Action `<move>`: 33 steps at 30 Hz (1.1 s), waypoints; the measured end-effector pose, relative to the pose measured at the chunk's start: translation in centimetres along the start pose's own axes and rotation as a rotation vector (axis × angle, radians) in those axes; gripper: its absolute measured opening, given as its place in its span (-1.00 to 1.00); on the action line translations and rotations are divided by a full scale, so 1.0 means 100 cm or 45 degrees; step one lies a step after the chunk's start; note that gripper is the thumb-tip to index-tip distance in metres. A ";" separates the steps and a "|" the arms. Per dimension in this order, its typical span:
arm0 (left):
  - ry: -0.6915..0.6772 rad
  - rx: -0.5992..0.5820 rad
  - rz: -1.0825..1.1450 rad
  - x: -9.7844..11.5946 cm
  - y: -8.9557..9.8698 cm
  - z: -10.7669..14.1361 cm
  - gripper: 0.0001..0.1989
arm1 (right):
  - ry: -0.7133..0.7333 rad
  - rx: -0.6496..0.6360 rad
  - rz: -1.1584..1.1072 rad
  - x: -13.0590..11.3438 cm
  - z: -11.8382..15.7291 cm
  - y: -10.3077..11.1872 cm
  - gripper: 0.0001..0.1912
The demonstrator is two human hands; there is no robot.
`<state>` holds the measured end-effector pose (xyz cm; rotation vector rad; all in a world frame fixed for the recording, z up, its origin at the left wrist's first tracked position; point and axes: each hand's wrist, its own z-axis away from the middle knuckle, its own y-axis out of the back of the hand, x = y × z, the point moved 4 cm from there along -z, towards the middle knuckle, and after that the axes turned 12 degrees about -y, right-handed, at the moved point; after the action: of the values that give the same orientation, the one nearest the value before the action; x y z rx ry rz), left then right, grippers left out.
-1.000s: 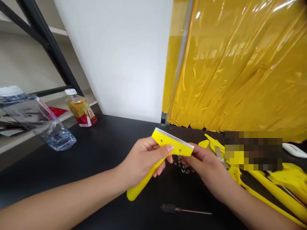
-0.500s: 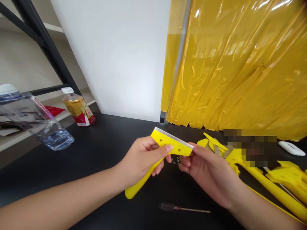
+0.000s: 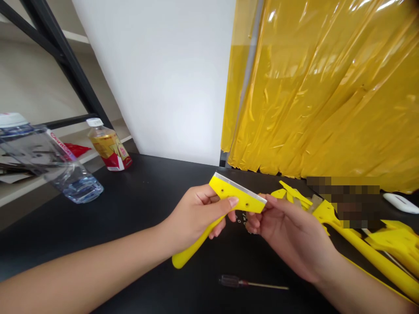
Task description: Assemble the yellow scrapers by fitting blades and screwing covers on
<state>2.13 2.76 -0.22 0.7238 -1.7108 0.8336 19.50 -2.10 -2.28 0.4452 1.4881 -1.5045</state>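
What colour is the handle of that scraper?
The scraper's handle is bright yellow, best seen in the head view.

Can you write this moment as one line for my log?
left hand: grips yellow scraper | right hand: pinches its far end | nearby: screwdriver

On the worktop [image 3: 147,196], a water bottle [image 3: 77,185] and behind it a drink bottle [image 3: 108,150] are at frame left; a screwdriver [image 3: 235,282] lies before me, scrapers [image 3: 376,257] at right.

Two bare, slim forearms, left [image 3: 81,266] and right [image 3: 366,288], tapering to narrow wrists; a left hand [image 3: 194,216] and a right hand [image 3: 291,237], both with slender fingers and short, rounded, neatly trimmed nails.
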 end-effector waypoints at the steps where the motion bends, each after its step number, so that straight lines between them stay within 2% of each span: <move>1: 0.000 -0.008 -0.001 0.000 0.000 0.000 -0.76 | 0.015 0.000 0.030 -0.001 0.000 0.000 -0.66; 6: 0.000 -0.021 -0.004 0.001 0.001 0.000 -0.76 | 0.085 0.008 0.163 -0.006 0.000 -0.002 -0.67; 11: 0.002 0.005 -0.014 0.002 0.001 -0.002 -0.69 | 0.025 0.072 0.135 -0.005 0.001 0.000 -0.80; 16: 0.003 -0.088 -0.059 0.002 -0.003 -0.001 -0.72 | 0.006 0.079 0.122 -0.002 0.002 0.002 -0.81; 20: 0.011 -0.077 -0.109 0.003 -0.002 -0.001 -0.72 | 0.025 0.124 0.255 -0.005 0.000 0.007 -0.79; 23: 0.039 -0.069 -0.081 0.004 -0.001 -0.002 -0.67 | 0.127 0.267 0.612 -0.015 0.000 0.015 -0.69; 27: 0.085 0.009 -0.036 0.002 0.005 -0.005 -0.62 | 0.312 0.435 1.327 -0.032 0.004 0.016 -0.62; 29: 0.113 0.046 -0.019 0.000 0.007 -0.006 -0.61 | 0.356 0.389 1.735 -0.033 0.005 0.011 -0.71; 31: 0.140 0.075 -0.013 -0.002 0.009 -0.007 -0.60 | 0.403 0.271 2.133 -0.028 0.007 0.006 -0.88; 33: 0.153 0.086 -0.020 -0.004 0.010 -0.008 -0.60 | 0.455 0.189 2.408 -0.021 0.009 0.002 -0.96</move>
<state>1.89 3.99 -0.60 0.7176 -1.5744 0.9097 21.05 -2.10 -0.55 1.6206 0.5255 0.0419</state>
